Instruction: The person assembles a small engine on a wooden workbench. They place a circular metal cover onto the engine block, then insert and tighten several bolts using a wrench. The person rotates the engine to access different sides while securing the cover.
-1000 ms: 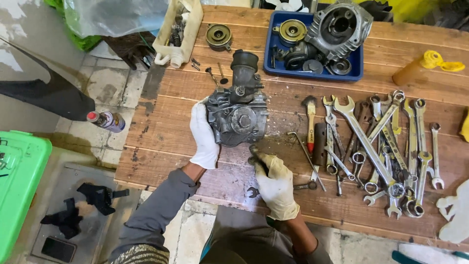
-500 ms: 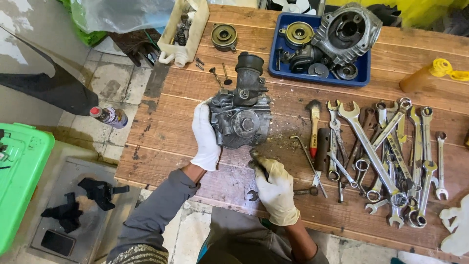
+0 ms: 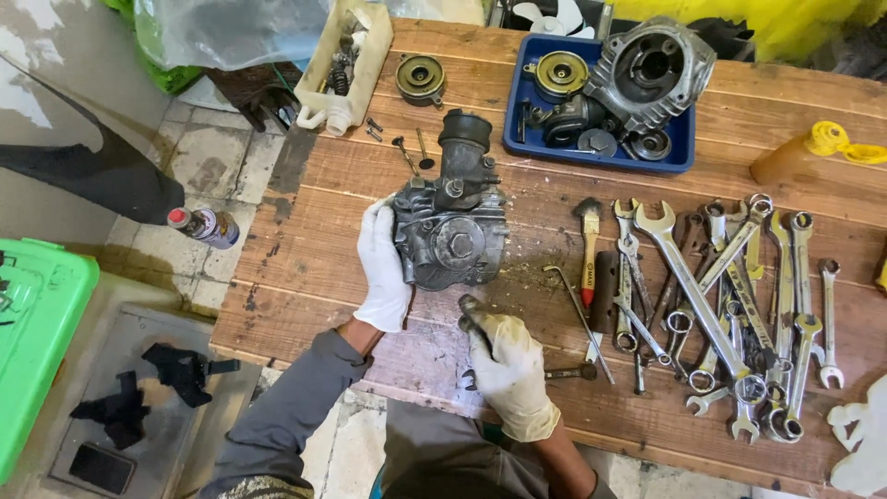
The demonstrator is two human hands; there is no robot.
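Item: grey metal engine assembly (image 3: 453, 231), laid on the wooden tabletop (image 3: 314, 212) left of centre, its black intake stub pointed to the far side.

Left hand (image 3: 383, 268): white-gloved, fingers wrapped on the left flank of the assembly, which is steadied by it.

Right hand (image 3: 508, 370): in a soiled glove, closed about a small dark part at the fingertips, held just near of the assembly's lower edge. What the part is cannot be told.

Handling note: the casting is judged heavy and awkward; it is best kept flat on the boards under the left hand's brace while the small part is worked at its near edge, so nothing rolls.

Surrounding stock: a row of spanners (image 3: 730, 305) spread at right; a wooden-handled brush (image 3: 589, 249) and a bent hex key (image 3: 577, 314) between them and the assembly; a blue tray (image 3: 517, 139) of engine parts at far right; a white cut-down container (image 3: 356, 65) of small parts at far left.

Not determined: the underside of the assembly; a tool (image 3: 568, 372) half covered by the right hand; objects cut off at the right edge.
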